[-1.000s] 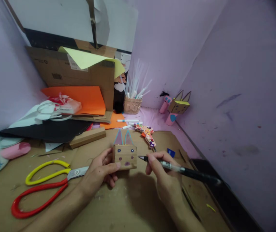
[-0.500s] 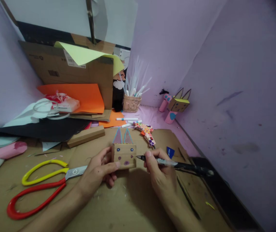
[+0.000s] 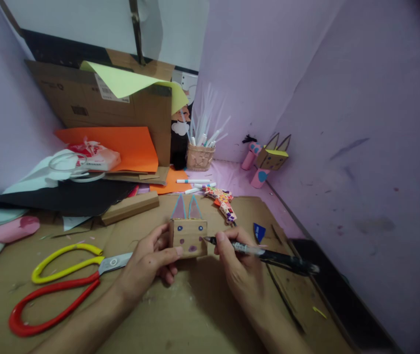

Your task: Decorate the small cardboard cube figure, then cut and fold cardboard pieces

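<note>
My left hand [image 3: 150, 264] grips a small cardboard animal-face box [image 3: 189, 237] with two pointed ears, blue eyes and purple marks, held upright over the cardboard work surface [image 3: 180, 314]. My right hand [image 3: 238, 271] pinches a black pen [image 3: 268, 254], whose tip touches the right edge of the box's face. Both hands are closed on their objects in the lower middle of the head view.
Large scissors [image 3: 53, 285] with yellow and red handles lie to the left. Black and orange paper [image 3: 121, 147], a cardboard box and a wooden block [image 3: 130, 207] sit behind. A basket of pens [image 3: 199, 156], loose markers, a patterned glue gun [image 3: 223, 202] and a finished cardboard figure [image 3: 270, 160] stand farther back by the purple wall.
My right hand has brought the pen leftward until its tip meets the box's right side. The box and my left hand have stayed nearly in place.
</note>
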Demonstrator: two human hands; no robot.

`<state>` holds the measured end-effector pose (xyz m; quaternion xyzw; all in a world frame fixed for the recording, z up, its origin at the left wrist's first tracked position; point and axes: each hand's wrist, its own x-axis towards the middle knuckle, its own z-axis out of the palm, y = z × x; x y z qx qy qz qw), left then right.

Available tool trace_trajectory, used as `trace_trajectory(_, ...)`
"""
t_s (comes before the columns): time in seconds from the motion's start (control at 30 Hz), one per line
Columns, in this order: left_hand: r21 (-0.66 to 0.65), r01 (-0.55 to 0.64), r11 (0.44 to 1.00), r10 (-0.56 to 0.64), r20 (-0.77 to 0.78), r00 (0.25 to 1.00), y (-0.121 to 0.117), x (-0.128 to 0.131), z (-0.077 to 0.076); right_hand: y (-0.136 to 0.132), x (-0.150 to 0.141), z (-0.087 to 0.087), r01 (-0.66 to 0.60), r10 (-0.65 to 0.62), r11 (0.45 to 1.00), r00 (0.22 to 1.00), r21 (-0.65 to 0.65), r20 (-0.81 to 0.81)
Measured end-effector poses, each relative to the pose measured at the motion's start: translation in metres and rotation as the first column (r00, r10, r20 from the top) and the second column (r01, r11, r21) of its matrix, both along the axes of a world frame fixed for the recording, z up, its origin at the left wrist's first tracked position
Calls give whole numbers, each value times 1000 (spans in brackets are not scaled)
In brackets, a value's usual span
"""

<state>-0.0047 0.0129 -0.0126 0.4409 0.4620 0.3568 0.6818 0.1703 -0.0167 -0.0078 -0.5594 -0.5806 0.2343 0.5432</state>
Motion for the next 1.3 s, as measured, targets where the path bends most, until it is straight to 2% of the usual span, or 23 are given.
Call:
trace_trajectory(0.6, -10, -13, 1000, 13, -9, 1000, 1, 1, 1, 1, 0, -2, -18, 18, 1000, 1000, 23, 22)
trace_trajectory(0.9, -18, -18, 1000, 18, -3, 1000, 0, -1, -1, 0, 1, 1, 55, -58, 997, 997, 47, 52)
trace_trajectory(1.3, -5, -4, 1000, 4, -5, 1000, 0, 0, 0, 0, -1, -3, 1, -4, 999, 999, 52, 47)
